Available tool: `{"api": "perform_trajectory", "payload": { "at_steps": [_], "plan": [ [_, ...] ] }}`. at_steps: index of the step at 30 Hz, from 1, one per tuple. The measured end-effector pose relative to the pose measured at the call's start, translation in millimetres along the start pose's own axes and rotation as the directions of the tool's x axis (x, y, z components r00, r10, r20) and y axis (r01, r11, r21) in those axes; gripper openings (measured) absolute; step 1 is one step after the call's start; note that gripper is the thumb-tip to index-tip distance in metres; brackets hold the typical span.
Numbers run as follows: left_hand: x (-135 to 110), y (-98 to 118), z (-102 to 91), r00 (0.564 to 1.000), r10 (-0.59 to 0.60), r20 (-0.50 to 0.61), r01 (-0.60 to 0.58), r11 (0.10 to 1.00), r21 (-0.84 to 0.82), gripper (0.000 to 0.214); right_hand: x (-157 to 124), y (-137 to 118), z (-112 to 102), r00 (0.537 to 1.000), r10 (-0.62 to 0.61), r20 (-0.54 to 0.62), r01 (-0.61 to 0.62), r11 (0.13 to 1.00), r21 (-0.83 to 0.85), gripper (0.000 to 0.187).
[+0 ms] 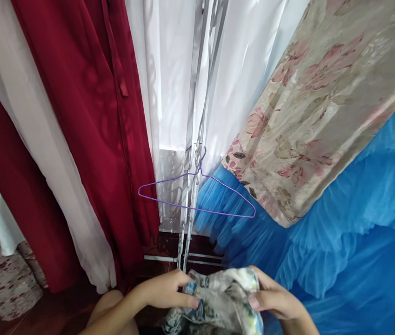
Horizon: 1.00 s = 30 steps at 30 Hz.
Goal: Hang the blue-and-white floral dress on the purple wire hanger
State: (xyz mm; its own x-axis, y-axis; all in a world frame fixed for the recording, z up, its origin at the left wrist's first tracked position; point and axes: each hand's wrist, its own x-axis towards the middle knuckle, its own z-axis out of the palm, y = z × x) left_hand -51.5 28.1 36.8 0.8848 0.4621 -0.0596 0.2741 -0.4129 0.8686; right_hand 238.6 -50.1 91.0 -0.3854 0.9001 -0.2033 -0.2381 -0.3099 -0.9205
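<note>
Low in the view, my left hand (169,289) and my right hand (270,298) grip a bunched patterned cloth (223,293) from either side. The cloth is pale with blue, green and yellow print; its folds hide what kind of garment it is. My thumbs press on top while the other fingers are mostly behind the fabric. Above and beyond the hands, a thin purple hanger (197,210) hangs bare by its hook from a silver metal stand (192,186). Neither hand touches the hanger.
Dark red drapes (89,116) and a pale sheer panel (61,153) hang at left. White curtains (176,74) hang behind the stand. At right hangs a floral cloth (309,116) over blue ruffled tulle (323,260). A bent knee (108,309) shows at lower left.
</note>
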Motion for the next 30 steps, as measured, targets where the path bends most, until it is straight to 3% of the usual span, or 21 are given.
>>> {"api": "perform_trajectory", "payload": {
  "at_steps": [2,5,7,11,14,16,17,19,21,23,25,27,30],
  "plan": [
    [-20.3,-15.9,-21.1,0.980,-0.063,-0.190,0.107,0.966,0.234,0.042,4.9,-22.4,-8.8,0.991,-0.046,-0.123,0.021,0.980,-0.196,0.038],
    [-50.7,-34.9,-69.7,0.878,-0.045,-0.476,0.302,0.824,0.479,0.027,29.9,-49.8,-10.5,0.952,-0.225,-0.206,0.109,0.882,-0.459,0.026],
    [-67.8,-42.3,-107.2,0.807,-0.030,-0.590,0.403,0.758,0.514,0.018,54.9,-60.1,-6.3,0.911,-0.362,-0.196,0.180,0.779,-0.601,0.026],
    [-85.1,-35.0,-173.6,0.642,0.072,-0.763,0.547,0.655,0.522,0.032,107.8,-61.6,2.2,0.797,-0.588,-0.137,0.270,0.550,-0.790,0.048],
    [-78.4,-10.9,-202.6,0.532,0.178,-0.828,0.593,0.620,0.514,0.039,136.8,-52.1,3.6,0.775,-0.621,-0.115,0.258,0.477,-0.840,0.033],
    [-64.8,9.0,-208.9,0.503,0.251,-0.827,0.534,0.662,0.526,0.040,146.2,-43.7,5.6,0.774,-0.623,-0.111,0.241,0.452,-0.859,0.038],
    [-55.7,18.9,-208.5,0.514,0.282,-0.810,0.468,0.700,0.540,0.039,147.7,-39.6,7.7,0.771,-0.627,-0.109,0.239,0.444,-0.863,0.040],
    [-34.8,36.6,-202.4,0.571,0.334,-0.750,0.310,0.759,0.573,0.036,144.9,-32.3,14.1,0.772,-0.629,-0.091,0.258,0.442,-0.859,0.037],
    [-13.7,49.0,-193.4,0.615,0.371,-0.696,0.229,0.760,0.608,0.031,136.3,-27.2,20.9,0.787,-0.615,-0.050,0.294,0.446,-0.845,0.031],
    [3.5,53.7,-186.2,0.588,0.406,-0.700,0.234,0.742,0.628,0.028,123.8,-24.2,23.9,0.789,-0.615,-0.022,0.316,0.436,-0.843,0.027],
    [14.3,51.1,-183.0,0.516,0.448,-0.730,0.238,0.743,0.625,0.027,109.3,-22.7,19.6,0.766,-0.642,-0.023,0.315,0.408,-0.857,0.046],
    [18.8,45.1,-183.1,0.479,0.476,-0.738,0.221,0.748,0.626,0.028,95.3,-23.4,7.3,0.693,-0.716,-0.086,0.295,0.390,-0.872,0.073],
    [19.0,40.5,-184.8,0.501,0.487,-0.716,0.200,0.739,0.643,0.031,78.9,-33.1,-20.0,0.516,-0.813,-0.268,0.231,0.434,-0.871,0.084]
  ]
}}
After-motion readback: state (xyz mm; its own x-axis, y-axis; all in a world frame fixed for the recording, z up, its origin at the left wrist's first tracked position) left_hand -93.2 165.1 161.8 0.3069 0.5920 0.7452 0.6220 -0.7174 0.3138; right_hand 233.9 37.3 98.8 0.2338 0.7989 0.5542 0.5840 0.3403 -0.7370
